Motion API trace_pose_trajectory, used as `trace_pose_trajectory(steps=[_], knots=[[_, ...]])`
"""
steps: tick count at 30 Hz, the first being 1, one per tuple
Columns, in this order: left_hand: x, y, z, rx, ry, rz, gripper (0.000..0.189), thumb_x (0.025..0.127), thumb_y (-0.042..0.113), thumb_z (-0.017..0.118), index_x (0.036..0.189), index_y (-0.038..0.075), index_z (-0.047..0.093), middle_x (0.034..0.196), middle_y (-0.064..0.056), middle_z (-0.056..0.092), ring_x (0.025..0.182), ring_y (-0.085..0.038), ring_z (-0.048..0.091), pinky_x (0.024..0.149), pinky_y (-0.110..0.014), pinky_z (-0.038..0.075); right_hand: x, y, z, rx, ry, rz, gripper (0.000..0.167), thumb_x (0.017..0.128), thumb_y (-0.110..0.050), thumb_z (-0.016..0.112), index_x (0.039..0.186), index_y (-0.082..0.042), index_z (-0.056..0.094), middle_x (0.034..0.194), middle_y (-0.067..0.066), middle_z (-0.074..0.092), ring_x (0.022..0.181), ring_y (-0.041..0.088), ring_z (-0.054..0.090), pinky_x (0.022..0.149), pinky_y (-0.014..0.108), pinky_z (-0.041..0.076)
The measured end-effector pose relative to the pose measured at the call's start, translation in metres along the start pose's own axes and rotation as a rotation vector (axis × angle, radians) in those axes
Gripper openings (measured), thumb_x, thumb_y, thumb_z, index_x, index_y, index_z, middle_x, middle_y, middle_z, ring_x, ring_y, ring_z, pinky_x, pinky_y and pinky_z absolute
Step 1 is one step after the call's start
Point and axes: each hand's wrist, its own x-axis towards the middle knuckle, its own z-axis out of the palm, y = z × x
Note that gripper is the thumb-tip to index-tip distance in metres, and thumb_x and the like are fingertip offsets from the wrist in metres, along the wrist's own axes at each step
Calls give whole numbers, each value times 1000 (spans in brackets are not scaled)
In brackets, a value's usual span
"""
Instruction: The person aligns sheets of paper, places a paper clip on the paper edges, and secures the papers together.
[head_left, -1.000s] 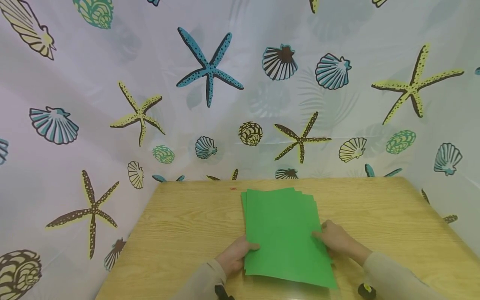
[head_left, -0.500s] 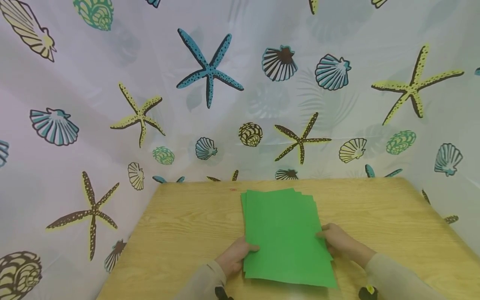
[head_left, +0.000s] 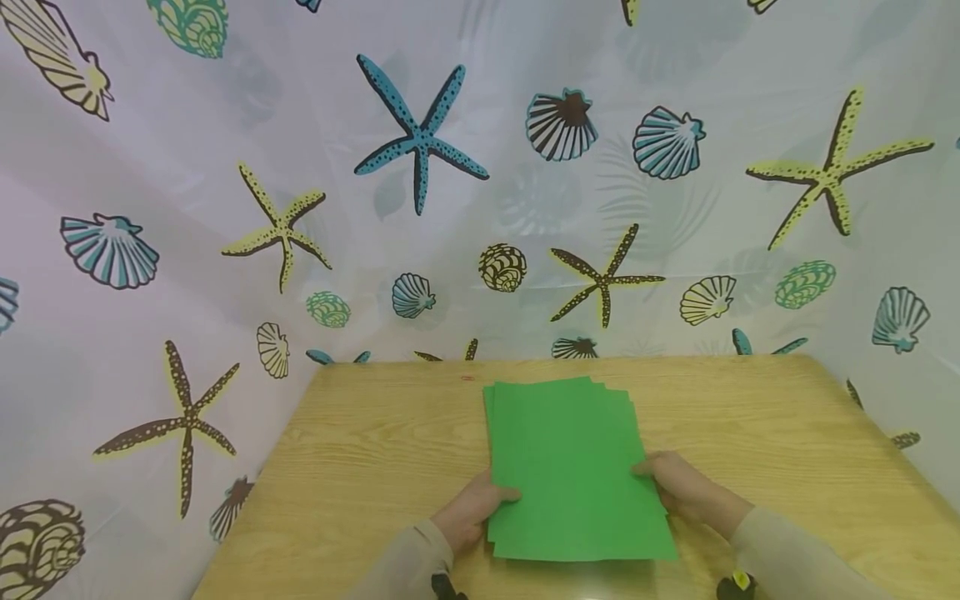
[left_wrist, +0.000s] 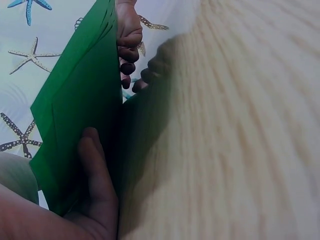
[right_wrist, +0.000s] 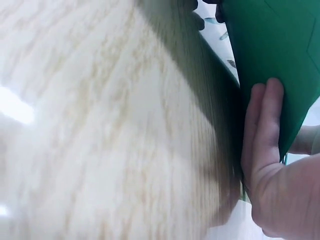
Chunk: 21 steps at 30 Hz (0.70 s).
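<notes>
Wood-grain table (head_left: 360, 450) below; left hand (head_left: 474, 507) and right hand (head_left: 684, 490) pinch misaligned green sheets (head_left: 573, 467) by opposite sides; we'd want light, even pressure to avoid creasing

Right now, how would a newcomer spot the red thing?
Find the table, then its far edge, below the printed cloth. Just off the far left corner of the green paper lies the red thing: tiny, and the only red item in view.
</notes>
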Motion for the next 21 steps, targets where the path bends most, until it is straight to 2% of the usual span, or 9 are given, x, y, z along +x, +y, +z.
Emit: trace_pose_trajectory(steps=[4, 8, 15, 21], knots=[[-1, 2, 1, 9, 9, -1, 65, 86, 3, 60, 144, -3, 30, 133, -18, 49, 124, -38, 43, 105, -52, 33, -1, -1, 2, -27, 0, -6, 51, 97, -7, 38, 130, 27, 18, 111, 22, 56, 95, 28, 63, 83, 43, 54], [0, 3, 1, 11, 17, 1, 64, 87, 4, 60, 144, -2, 31, 130, -15, 52, 121, -36, 48, 103, -51, 36, -1, -1, 3, -40, 5, -15, 49, 97, -6, 38, 128, 27, 18, 110, 23, 56, 94, 28, 64, 82, 43, 54], [0, 1, 1, 9, 19, 35, 65, 87, 5, 61, 144, -1, 31, 127, -13, 55, 116, -33, 53, 100, -48, 41, 0, -1, 5, -72, 101, -7, 42, 95, -4, 39, 124, 23, 24, 112, 27, 52, 93, 28, 63, 82, 42, 55], [-1, 2, 0, -17, -4, 39, 65, 88, 6, 59, 145, 1, 28, 128, -13, 53, 115, -32, 53, 98, -48, 43, 0, -5, 8, -268, 214, 17, 41, 94, -7, 47, 120, 22, 35, 108, 24, 55, 92, 27, 62, 79, 40, 55]])
